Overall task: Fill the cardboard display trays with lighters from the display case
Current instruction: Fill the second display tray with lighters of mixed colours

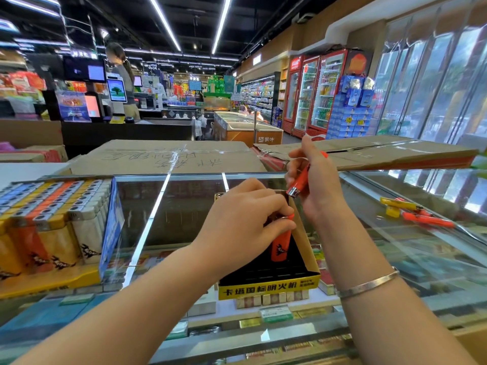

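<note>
On the glass bench (184, 206) stands a nearly empty cardboard tray (268, 285) with a yellow front strip and a dark slotted floor. The left hand (245, 219) has its fingers clamped on the top of one orange lighter (280, 246), which stands upright inside the tray near its right wall. The right hand (316, 185) is raised just above the tray's back corner, its fingers closed around a second orange lighter (300, 181) held tilted, metal cap pointing down. To the left sits a full tray (52, 277) packed with rows of upright lighters in blue, yellow, orange and white. Well to the right, a few loose lighters (416, 213), yellow and orange, lie on the glass.
</note>
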Demonstrator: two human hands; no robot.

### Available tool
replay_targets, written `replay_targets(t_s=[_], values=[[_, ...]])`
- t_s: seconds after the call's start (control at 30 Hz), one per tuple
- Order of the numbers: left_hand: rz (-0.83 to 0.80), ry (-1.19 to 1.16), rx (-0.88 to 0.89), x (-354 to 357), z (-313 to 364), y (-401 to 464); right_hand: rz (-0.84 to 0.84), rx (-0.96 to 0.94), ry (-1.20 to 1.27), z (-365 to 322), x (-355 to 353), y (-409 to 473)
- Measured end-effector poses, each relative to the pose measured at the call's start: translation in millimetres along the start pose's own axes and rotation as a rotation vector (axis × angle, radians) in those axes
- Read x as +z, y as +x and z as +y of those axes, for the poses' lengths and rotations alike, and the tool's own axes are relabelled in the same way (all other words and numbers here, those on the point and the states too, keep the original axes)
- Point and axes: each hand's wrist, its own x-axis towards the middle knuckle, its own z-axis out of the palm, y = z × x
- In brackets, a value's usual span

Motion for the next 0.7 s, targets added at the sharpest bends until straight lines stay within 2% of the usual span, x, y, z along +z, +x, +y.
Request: replay_targets(t_s=[0.17,0.3,0.47,0.6,0.7], values=[[-0.08,0.098,0.043,-2,-2,2,0.012,0.0,-0.008,1,-1,1],[-0.156,0.128,0.079,-7,-5,2,0.086,0.014,-0.008,2,-2,1],[-0.255,-0.024,-0.001,-12,-16,3,0.148,0.06,0.035,0,-2,2],[-0.082,-0.277,-0.212,-13,-19,5,-0.067,0.078,0.249,-3,2,-2],[0.066,-0.498,-0.399,-16,-19,8,-0.293,0.042,0.17,-3,6,-6]])
